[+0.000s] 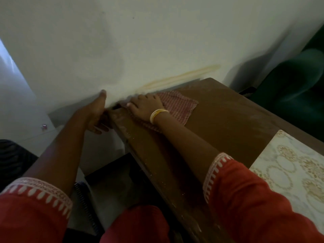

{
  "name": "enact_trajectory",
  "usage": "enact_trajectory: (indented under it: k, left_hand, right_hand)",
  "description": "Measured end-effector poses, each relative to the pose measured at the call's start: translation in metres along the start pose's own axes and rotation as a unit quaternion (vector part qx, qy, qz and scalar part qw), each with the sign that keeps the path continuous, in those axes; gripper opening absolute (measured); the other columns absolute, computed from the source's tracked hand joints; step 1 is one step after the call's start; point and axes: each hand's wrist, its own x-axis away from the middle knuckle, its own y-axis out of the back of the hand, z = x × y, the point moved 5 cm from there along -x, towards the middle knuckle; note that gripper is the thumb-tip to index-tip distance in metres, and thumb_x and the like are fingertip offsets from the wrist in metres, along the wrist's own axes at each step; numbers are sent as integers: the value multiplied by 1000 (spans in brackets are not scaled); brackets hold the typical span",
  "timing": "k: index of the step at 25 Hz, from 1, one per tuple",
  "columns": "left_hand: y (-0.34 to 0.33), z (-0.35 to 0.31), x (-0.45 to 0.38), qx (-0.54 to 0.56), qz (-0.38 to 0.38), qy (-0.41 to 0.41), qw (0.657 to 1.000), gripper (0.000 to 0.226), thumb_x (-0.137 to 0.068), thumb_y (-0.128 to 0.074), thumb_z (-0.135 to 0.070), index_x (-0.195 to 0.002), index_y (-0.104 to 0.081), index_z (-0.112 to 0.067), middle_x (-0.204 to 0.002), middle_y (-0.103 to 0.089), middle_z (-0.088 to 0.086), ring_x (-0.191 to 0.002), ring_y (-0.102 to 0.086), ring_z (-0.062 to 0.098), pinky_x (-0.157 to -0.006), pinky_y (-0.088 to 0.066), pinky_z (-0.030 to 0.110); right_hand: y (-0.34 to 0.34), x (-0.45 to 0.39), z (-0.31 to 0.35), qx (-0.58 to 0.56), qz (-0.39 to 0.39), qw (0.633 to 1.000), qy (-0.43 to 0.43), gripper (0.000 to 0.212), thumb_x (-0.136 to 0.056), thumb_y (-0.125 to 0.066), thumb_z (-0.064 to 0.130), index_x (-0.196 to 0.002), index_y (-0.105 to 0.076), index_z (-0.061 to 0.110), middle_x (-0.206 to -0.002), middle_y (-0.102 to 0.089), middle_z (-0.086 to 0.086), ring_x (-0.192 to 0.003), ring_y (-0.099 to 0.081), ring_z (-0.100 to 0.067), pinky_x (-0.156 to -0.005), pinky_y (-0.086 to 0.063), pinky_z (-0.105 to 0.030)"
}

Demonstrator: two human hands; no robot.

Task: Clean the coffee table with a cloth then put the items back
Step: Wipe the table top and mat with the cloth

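Observation:
A brown wooden coffee table (219, 123) runs from the lower middle to the upper right, against a white wall. A red-and-white checked cloth (180, 104) lies on its far left corner. My right hand (145, 106) presses flat on the cloth, fingers spread, with bangles at the wrist. My left hand (98, 114) is cupped just off the table's left edge, next to the corner, thumb up against the wall. Pale dust or crumbs speckle the table's near edge. Whether anything lies in my left palm is hidden.
A cream patterned table cover (289, 172) lies over the table's right end. A dark green chair (294, 85) stands at the far right. Below the table's left edge sit a dark box (112, 174) and a spiral-bound notebook (84, 204). A small pink object (43, 126) lies on the floor.

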Motion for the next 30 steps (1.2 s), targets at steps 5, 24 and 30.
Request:
enact_trajectory:
  k: [5,24,30]
  left_hand:
    - [8,6,-6,94,42,-26,994,87,-82,-15,-81,-109,-61,-11,-105,-66,19,-92,-63,34,-88,-45,42]
    - [-55,60,21,729,140,-125,658,76,-94,-9,-60,-115,-53,-1,-124,-58,18,-124,-51,29,-97,-41,33]
    - [-53,62,33,722,135,-125,667,73,-97,-10,-56,-109,-57,-2,-107,-62,19,-102,-60,30,-79,-48,32]
  right_hand:
    - [3,37,41,9,6,994,110,51,-95,-34,57,-143,-37,41,-146,-42,-6,-133,-37,-34,-106,-30,-52]
    - [-6,24,95,-27,80,994,-68,58,-94,-42,39,-148,-27,25,-157,-23,-11,-144,-12,-42,-115,-7,-62]
    - [1,88,86,-37,33,999,8,57,-93,-43,37,-148,-28,33,-160,-16,-6,-147,-12,-34,-116,-14,-55]
